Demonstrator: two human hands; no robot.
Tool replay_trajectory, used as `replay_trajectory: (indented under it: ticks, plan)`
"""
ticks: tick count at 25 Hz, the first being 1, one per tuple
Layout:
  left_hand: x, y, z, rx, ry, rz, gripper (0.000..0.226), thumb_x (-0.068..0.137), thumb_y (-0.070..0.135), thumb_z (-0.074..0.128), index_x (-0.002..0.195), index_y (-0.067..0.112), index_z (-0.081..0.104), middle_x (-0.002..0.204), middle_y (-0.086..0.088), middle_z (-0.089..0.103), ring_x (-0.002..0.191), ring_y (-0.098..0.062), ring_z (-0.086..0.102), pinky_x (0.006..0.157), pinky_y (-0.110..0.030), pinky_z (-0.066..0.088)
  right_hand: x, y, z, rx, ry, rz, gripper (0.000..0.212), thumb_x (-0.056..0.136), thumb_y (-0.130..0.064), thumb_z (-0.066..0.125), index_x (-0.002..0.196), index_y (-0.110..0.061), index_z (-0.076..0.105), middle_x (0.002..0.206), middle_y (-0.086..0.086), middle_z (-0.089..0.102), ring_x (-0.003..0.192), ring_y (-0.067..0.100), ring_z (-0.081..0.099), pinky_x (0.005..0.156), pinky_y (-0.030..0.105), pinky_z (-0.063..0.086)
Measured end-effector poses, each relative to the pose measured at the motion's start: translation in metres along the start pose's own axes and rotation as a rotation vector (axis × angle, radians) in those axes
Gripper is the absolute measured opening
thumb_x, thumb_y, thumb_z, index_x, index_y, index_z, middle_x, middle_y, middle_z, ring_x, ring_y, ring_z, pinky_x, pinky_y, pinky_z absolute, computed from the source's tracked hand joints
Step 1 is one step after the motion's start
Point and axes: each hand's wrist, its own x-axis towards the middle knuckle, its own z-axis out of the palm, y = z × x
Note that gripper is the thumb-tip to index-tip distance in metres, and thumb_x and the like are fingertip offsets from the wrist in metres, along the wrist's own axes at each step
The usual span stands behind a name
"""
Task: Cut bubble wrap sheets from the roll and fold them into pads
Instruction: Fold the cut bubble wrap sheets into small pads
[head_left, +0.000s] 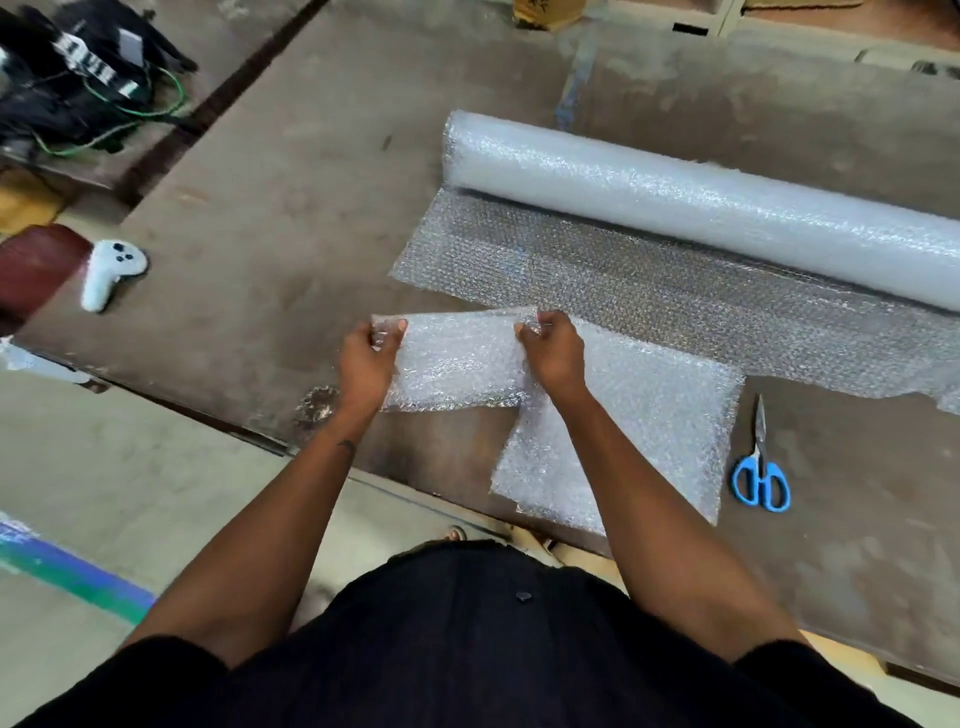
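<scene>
The person stands at the near edge of the brown bench (291, 218), both bare arms reaching out over it. The left hand (366, 358) pinches the far left corner of a folded bubble wrap sheet (457, 358), thumb and fingers curled round the edge, and the right hand (553, 348) has the same kind of grip on the far edge of that fold, a little way along to the right. The folded part lies across the left end of a larger cut sheet (639, 436) that spreads flat toward the near edge of the bench, its near corner reaching just about to that edge. Beyond the hands, the bubble wrap roll (701, 208) lies toward the far right of the bench, with a loose length (597, 280) unrolled from it toward the person; the ragged cut edge of that length touches or overlaps the far side of the cut sheet. Blue-handled scissors (761, 467) lie closed on the bench just right of the cut sheet, blades pointing away from the person. A white handheld controller (111, 273) rests near the bench's left edge.
</scene>
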Motion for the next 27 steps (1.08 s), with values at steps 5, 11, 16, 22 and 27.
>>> replay_trajectory:
  ticks: [5,11,16,22,27]
  plan:
    - [0.016,-0.024,-0.014,0.252,0.05,0.213,0.064,0.1,0.048,0.068,0.147,0.009,0.048,0.145,-0.013,0.053,0.135,-0.029,0.05,0.111,-0.041,0.039,-0.016,-0.011,0.041,-0.544,0.257,-0.31,0.069,0.101,-0.064,0.048,0.146,-0.011,0.05,0.14,0.015,0.059,0.131,0.033,0.054,0.108,0.049,0.044]
    - [0.008,-0.034,0.012,0.547,-0.178,0.54,0.059,0.11,0.044,0.04,0.165,0.023,0.031,0.173,0.002,0.025,0.16,-0.018,0.023,0.126,-0.046,0.023,-0.037,-0.001,0.089,-0.8,-0.139,-0.438,0.072,0.109,-0.06,0.028,0.17,-0.023,0.019,0.178,0.011,0.003,0.165,0.031,-0.001,0.131,0.055,0.003]
    - [0.023,-0.053,0.012,0.786,-0.326,0.55,0.068,0.107,0.064,0.019,0.168,0.034,0.018,0.177,0.005,0.006,0.163,-0.016,0.005,0.13,-0.044,0.008,-0.035,0.003,0.093,-0.84,-0.181,-0.353,0.078,0.106,-0.07,0.014,0.171,-0.028,0.002,0.178,0.005,-0.014,0.164,0.026,-0.012,0.131,0.053,-0.002]
    - [0.028,-0.057,0.01,0.814,-0.344,0.548,0.072,0.106,0.065,0.02,0.169,0.031,0.011,0.177,0.001,0.004,0.163,-0.018,0.001,0.131,-0.044,0.006,-0.033,0.009,0.079,-0.78,-0.225,-0.349,0.076,0.108,-0.068,0.015,0.171,-0.029,0.0,0.178,0.003,-0.012,0.164,0.024,-0.012,0.133,0.053,0.002]
    - [0.002,-0.013,0.032,0.718,-0.194,0.659,0.061,0.106,0.043,0.043,0.162,0.02,0.035,0.17,-0.003,0.032,0.157,-0.02,0.027,0.123,-0.045,0.024,-0.036,0.022,0.027,-0.724,-0.015,-0.426,0.065,0.113,-0.054,0.023,0.167,-0.018,0.028,0.176,0.005,0.024,0.164,0.023,0.015,0.129,0.049,0.02]
